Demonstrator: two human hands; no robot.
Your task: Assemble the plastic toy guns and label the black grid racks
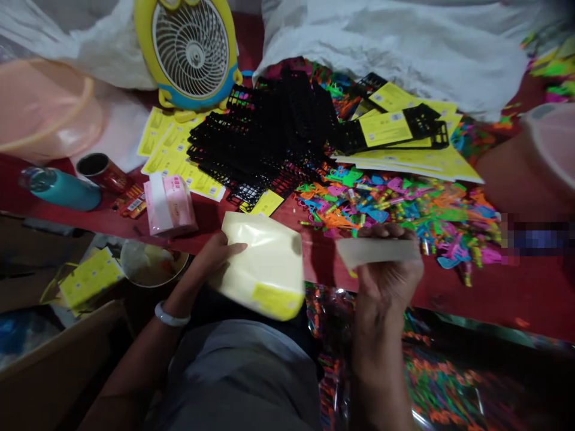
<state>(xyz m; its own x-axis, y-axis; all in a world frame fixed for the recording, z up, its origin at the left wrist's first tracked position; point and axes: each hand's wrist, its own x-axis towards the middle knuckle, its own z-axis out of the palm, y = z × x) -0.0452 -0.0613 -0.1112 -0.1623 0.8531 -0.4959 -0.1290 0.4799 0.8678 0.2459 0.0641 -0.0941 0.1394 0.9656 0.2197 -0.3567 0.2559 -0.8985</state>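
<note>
My left hand (216, 256), with a pale bangle on its wrist, pinches the left edge of a glossy cream sheet (265, 251) over my lap. A yellow printed label (278, 300) shows at the sheet's lower right corner. Over the table's front edge, my right hand (390, 269) is closed round a pale flat piece (375, 251), seen nearly edge-on; it looks like paper or card. Just beyond that hand lies a heap of small coloured plastic pieces (386, 200). Black plastic frames (278, 126) are piled farther back, some bearing yellow labels (386, 129).
A yellow fan (194, 54) stands at the back. Left on the red table (323, 263) are a tissue pack (169, 203), a teal bottle (63, 188), a dark cup (101, 170) and an orange tub (45, 111). Another tub (530, 155) stands right. Bagged coloured pieces (449, 383) lie below.
</note>
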